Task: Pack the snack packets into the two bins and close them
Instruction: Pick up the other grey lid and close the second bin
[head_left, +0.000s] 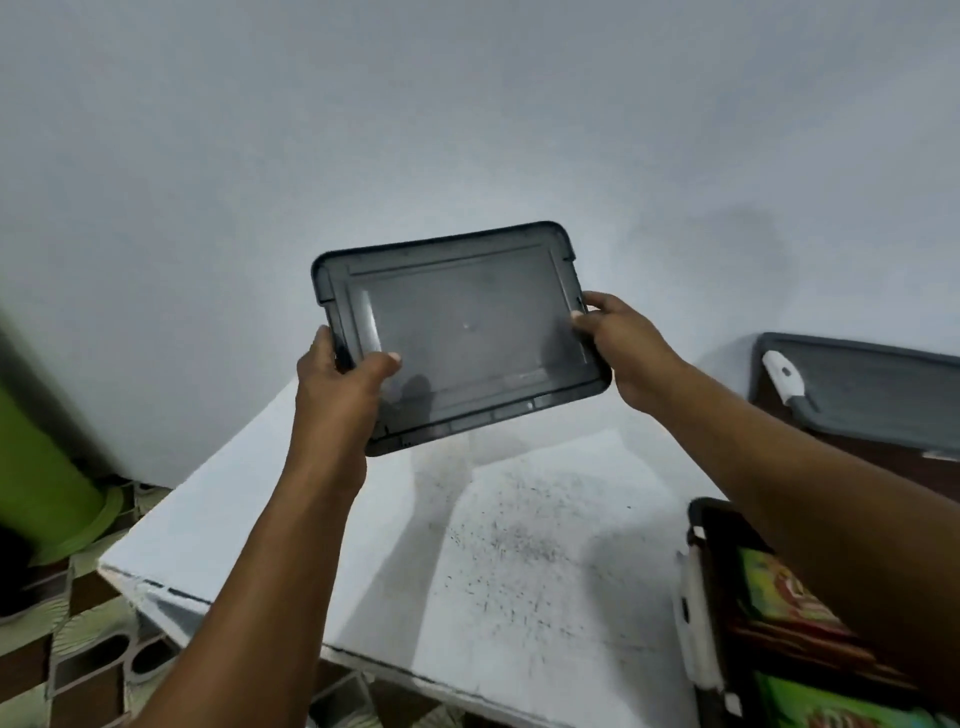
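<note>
I hold a dark grey bin lid (462, 332) up in the air above the white table (395, 545), tilted toward me. My left hand (340, 376) grips its left short edge and my right hand (621, 345) grips its right short edge. At the lower right an open dark bin (698, 525) with a white latch holds green and red snack packets (779, 597), partly hidden by my right forearm. A second bin with its grey lid (878, 395) on and a white latch stands at the right edge.
A pale wall fills the background. A green cylindrical object (41, 457) stands on the patterned floor at the left. The table's front-left corner (111, 564) is chipped, and dark speckles mark its top.
</note>
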